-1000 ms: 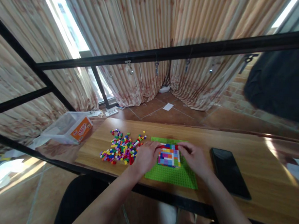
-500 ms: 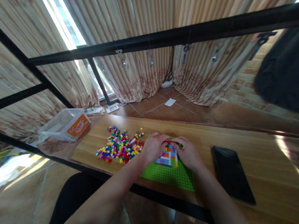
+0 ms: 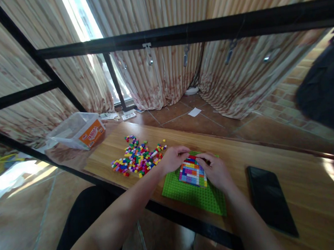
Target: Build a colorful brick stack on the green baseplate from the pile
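Note:
A panel of coloured toy building bricks [image 3: 191, 173] sits on a green studded baseplate [image 3: 195, 199], with a red row along its far edge. My left hand [image 3: 173, 158] is at the panel's far left corner, thumb and forefinger a little apart, and I see nothing between them. Curled around the far right corner is my right hand [image 3: 216, 170], its fingertips against the bricks; its palm side is hidden. To the left of the baseplate lies a loose pile of small bricks [image 3: 137, 156] in many colours.
The wooden table [image 3: 231, 151] carries a black phone [image 3: 271, 199] at the right. A clear plastic box [image 3: 76, 131] with an orange label stands beyond the table's left end. A black metal rail [image 3: 161, 38] crosses in front of the curtains. Paper [image 3: 194, 112] lies on the tiled floor.
My hands have parted slightly at the panel's far edge, uncovering its red row. The left hand's fingers have come off the bricks. The whole view has shifted a little.

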Motion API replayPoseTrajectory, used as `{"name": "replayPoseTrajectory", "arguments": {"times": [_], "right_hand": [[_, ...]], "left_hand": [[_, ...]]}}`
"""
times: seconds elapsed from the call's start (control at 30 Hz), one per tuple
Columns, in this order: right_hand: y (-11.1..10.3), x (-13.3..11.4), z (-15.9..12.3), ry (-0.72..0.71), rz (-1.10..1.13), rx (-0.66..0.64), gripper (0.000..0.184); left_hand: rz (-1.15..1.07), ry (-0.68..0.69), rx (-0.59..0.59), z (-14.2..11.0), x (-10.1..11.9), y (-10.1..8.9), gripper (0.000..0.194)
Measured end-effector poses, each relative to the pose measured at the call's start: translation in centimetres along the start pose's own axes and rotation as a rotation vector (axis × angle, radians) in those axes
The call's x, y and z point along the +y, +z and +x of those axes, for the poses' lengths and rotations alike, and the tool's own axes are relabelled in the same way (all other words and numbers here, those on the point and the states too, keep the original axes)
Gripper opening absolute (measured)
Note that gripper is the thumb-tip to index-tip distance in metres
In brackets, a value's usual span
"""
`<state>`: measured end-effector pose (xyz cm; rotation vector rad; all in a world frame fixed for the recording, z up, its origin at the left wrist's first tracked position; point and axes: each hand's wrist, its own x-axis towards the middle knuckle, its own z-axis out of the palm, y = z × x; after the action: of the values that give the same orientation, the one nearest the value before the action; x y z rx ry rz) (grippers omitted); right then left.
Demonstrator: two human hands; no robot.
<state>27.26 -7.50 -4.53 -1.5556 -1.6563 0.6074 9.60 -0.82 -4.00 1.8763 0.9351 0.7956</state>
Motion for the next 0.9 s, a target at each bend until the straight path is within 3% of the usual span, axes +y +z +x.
{"name": "replayPoseTrajectory", "arguments": {"times": [0.9], "right_hand": [[-1.05,-0.41,-0.53,-0.034,-0.112,-0.011,0.027]], "left_hand": [[-0.133,-0.007,0.022,-0.01,-0.11,0.85,0.015]]}}
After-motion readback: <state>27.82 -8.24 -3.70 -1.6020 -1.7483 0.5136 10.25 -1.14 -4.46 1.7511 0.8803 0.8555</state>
